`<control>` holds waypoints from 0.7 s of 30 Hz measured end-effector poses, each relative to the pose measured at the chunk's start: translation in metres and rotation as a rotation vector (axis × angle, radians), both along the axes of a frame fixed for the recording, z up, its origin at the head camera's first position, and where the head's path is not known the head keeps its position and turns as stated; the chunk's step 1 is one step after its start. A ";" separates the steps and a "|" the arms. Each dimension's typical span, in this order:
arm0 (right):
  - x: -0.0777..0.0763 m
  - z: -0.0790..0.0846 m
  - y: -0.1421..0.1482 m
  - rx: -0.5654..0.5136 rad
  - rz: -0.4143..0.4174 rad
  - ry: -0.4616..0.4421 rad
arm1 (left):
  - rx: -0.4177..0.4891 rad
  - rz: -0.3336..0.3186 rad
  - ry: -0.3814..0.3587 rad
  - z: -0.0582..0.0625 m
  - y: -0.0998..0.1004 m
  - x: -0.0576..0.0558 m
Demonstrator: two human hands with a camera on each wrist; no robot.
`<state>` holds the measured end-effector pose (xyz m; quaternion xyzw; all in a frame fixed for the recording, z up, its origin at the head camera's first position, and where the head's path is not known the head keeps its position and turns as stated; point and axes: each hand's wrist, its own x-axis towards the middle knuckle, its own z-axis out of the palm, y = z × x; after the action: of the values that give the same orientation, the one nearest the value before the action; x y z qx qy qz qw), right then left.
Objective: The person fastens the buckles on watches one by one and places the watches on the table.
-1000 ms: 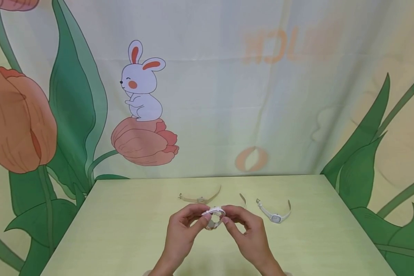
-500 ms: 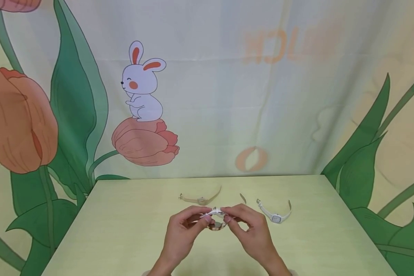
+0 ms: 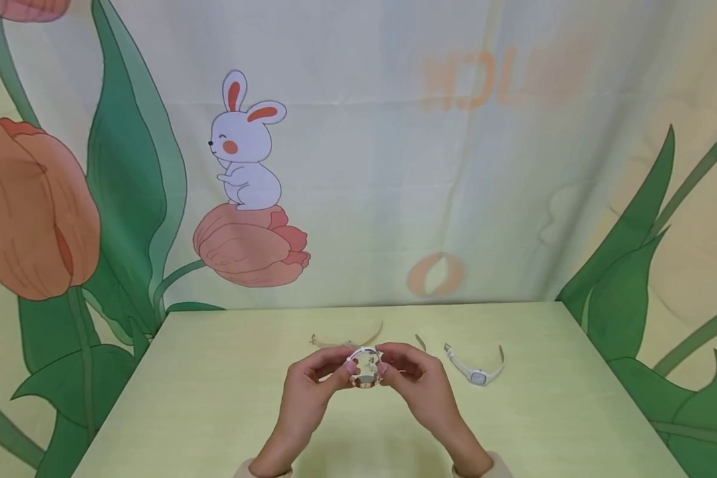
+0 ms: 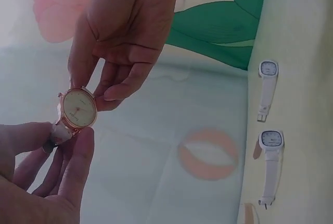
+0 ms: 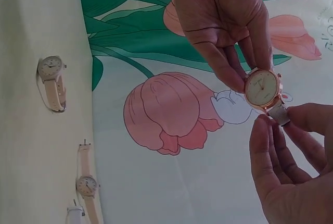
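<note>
Between both hands is a wristwatch (image 3: 366,382) with a white strap and a rose-gold case, held up over the table with its strap curved into a loop. My left hand (image 3: 311,384) pinches one side of the loop between thumb and fingers; my right hand (image 3: 425,382) pinches the opposite side. Each wrist view shows the cream dial (image 4: 79,108) facing away from me. In the right wrist view, the near fingers grip the white strap (image 5: 279,113) just below the case.
On the table (image 3: 544,425), a white watch (image 3: 478,377) lies at the right. Behind my hands lies a beige watch (image 3: 373,332), partly covered, and a strap end (image 3: 421,342) shows beside it. Another beige watch (image 5: 50,67) appears in the right wrist view. A printed curtain (image 3: 358,199) hangs behind.
Both hands have risen and shifted slightly left with the watch. The watch has turned so its loop opening shows more fully, the case at the bottom. The watches on the table stay put.
</note>
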<state>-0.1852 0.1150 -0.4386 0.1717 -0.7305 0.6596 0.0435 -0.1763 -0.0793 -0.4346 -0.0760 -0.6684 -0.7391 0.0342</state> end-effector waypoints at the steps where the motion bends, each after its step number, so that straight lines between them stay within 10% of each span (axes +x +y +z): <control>1: -0.004 -0.002 -0.001 -0.017 0.008 -0.033 | 0.004 -0.002 -0.014 -0.001 -0.001 -0.002; 21: -0.048 -0.066 -0.027 -0.053 0.004 -0.242 | -0.042 0.044 -0.193 -0.052 -0.013 -0.036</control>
<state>-0.2337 0.0882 -0.5046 0.0910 -0.7124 0.6946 -0.0419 -0.2122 -0.0922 -0.4871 0.0096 -0.6854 -0.7279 -0.0155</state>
